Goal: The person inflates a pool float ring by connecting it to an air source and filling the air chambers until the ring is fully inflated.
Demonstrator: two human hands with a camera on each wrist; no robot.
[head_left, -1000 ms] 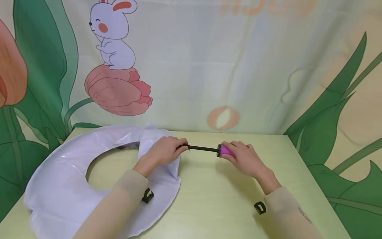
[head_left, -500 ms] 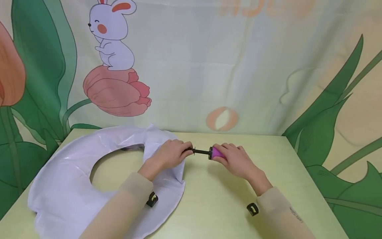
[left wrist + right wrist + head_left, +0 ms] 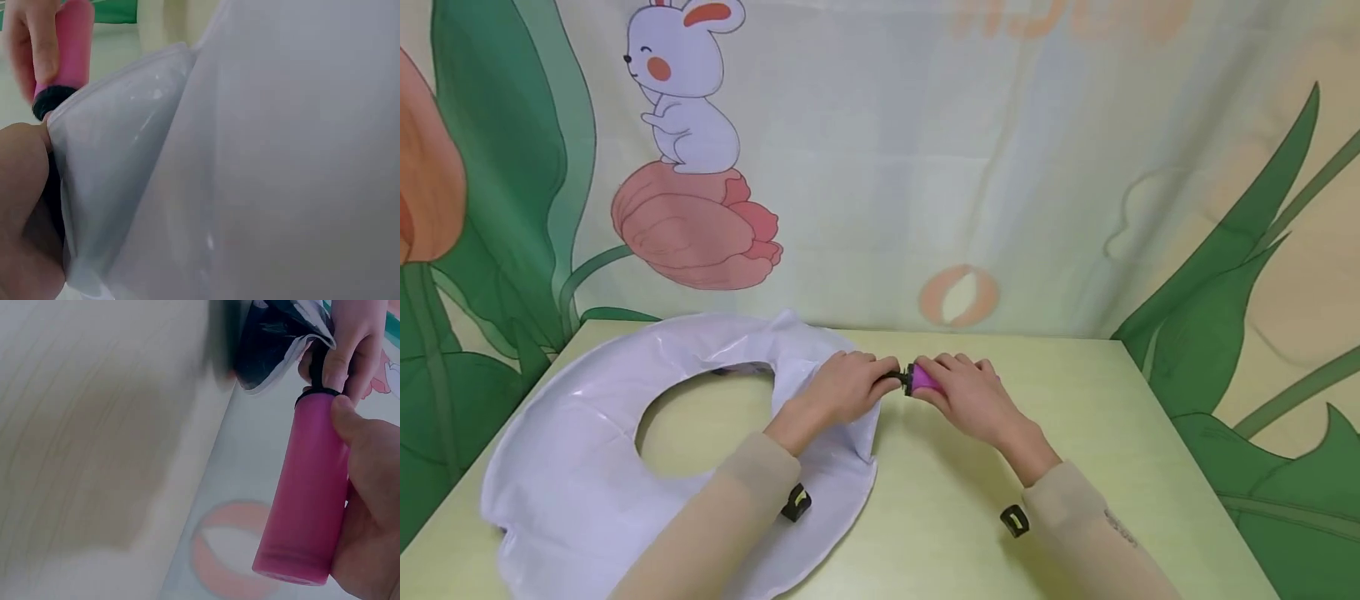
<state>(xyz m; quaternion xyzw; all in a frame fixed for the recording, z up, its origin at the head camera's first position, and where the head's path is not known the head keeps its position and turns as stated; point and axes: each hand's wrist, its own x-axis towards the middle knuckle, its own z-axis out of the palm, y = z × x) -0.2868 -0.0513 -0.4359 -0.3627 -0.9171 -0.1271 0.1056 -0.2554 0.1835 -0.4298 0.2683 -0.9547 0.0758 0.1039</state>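
Note:
My right hand [image 3: 973,398] grips the pink-purple barrel of a hand pump [image 3: 306,494], fingers wrapped along its side. At the pump's black end, my left hand [image 3: 848,386] holds the black part with curled fingers and hides most of it. Only a short stretch of black shows between the two hands in the head view. A white, partly filled swim ring [image 3: 565,450] lies under and left of my left hand. In the left wrist view its glossy folded edge [image 3: 125,150] comes right up to the fingers holding the pump.
The pale yellow-green table [image 3: 940,517] carries the ring on its left half. Behind it hangs a printed cloth backdrop [image 3: 865,167] with a rabbit and flowers. Black wrist-worn pieces [image 3: 1015,521] stick out beside both beige sleeves [image 3: 1075,517].
My right hand has moved left with the barrel toward my left hand, and the exposed black rod has shortened to almost nothing. My left hand and the ring have shifted slightly right.

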